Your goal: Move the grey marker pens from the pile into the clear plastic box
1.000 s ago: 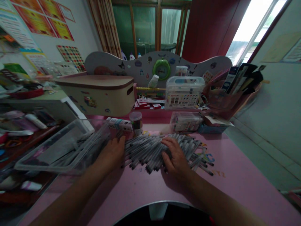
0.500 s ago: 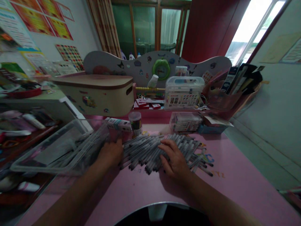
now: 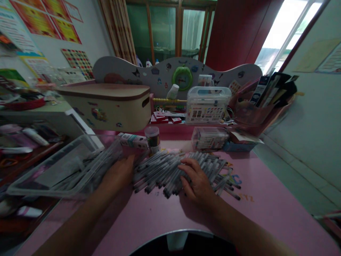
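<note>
A wide pile of pens (image 3: 165, 172) with clear barrels and dark ends lies on the pink table. On its near right side rests my right hand (image 3: 197, 183), fingers apart and curved over the pens, not closed round any of them. To the left of the pile, my left hand (image 3: 119, 174) is against the near right side of a clear plastic bin (image 3: 53, 193). Its fingers are blurred and mostly hidden, so their grip is unclear. The bin tilts at the table's left edge and has more pens inside.
Behind the pile stand a small clear-lidded jar (image 3: 152, 137), a narrow box (image 3: 133, 140) and a clear case (image 3: 210, 138). A lidded cream storage box (image 3: 114, 110) and a handled plastic case (image 3: 207, 106) sit farther back. A dark round-edged object (image 3: 197, 245) is at the front edge.
My left hand has moved a little left, away from the pen pile, and the clear bin has shifted slightly left too. My right hand stays on the pens.
</note>
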Demonstrator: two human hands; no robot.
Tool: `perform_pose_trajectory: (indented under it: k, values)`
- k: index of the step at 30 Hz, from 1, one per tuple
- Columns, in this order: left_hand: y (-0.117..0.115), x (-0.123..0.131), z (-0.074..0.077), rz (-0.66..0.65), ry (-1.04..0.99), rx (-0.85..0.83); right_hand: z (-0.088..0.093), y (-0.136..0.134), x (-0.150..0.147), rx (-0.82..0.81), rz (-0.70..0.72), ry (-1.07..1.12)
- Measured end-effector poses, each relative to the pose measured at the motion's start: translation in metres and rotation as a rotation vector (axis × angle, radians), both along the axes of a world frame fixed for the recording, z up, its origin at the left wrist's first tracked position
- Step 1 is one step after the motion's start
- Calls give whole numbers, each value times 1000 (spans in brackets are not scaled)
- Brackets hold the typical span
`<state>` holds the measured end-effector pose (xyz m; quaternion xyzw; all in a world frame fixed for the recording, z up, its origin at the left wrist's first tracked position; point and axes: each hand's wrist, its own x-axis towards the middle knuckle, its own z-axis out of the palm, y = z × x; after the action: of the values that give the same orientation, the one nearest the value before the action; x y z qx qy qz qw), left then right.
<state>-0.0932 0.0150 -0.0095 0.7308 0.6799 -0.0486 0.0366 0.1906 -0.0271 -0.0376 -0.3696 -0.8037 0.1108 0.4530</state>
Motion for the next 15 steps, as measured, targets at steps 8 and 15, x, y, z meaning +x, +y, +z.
perform_pose_trajectory:
  k: [8, 15]
  values:
    - [-59, 6, 2, 72, 179, -69, -1, -2, -1, -11, 8, -8]
    - [-46, 8, -4, 76, 162, -28, -2, 0, -1, -2, 8, -16]
